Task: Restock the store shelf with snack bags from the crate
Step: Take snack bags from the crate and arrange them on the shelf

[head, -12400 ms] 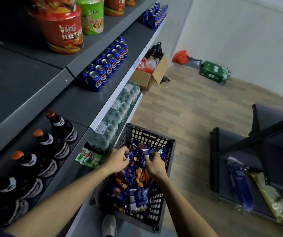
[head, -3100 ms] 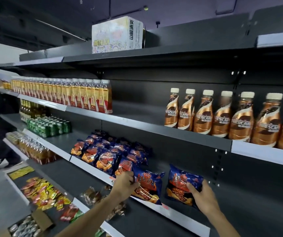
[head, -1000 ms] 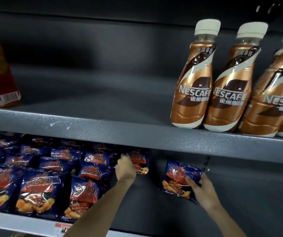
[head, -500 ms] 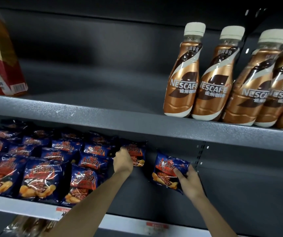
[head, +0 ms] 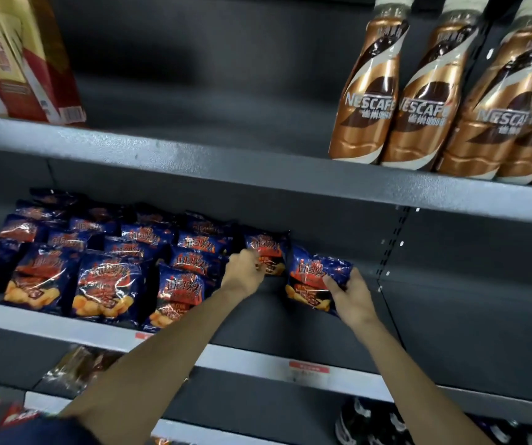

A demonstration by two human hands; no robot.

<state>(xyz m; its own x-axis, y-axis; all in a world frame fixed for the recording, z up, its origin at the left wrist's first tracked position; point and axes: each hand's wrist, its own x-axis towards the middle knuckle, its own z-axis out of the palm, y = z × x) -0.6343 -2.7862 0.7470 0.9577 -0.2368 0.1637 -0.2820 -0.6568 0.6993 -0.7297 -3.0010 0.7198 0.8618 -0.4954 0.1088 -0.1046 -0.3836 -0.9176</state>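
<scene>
The left hand (head: 244, 272) pinched a snack bag (head: 266, 248) standing at the back of the grey shelf (head: 306, 329); the right hand (head: 351, 297) gripped a second snack bag (head: 313, 271) just beside it. The shelving unit had a dark back panel (head: 451, 252). Coffee bottles (head: 367, 91) and red cartons (head: 23, 59) stood on the upper shelf (head: 194, 159). Rows of bags (head: 107, 284) filled the left.

L grip (head: 244, 272) pinching, R grip (head: 351, 295) clasped
</scene>
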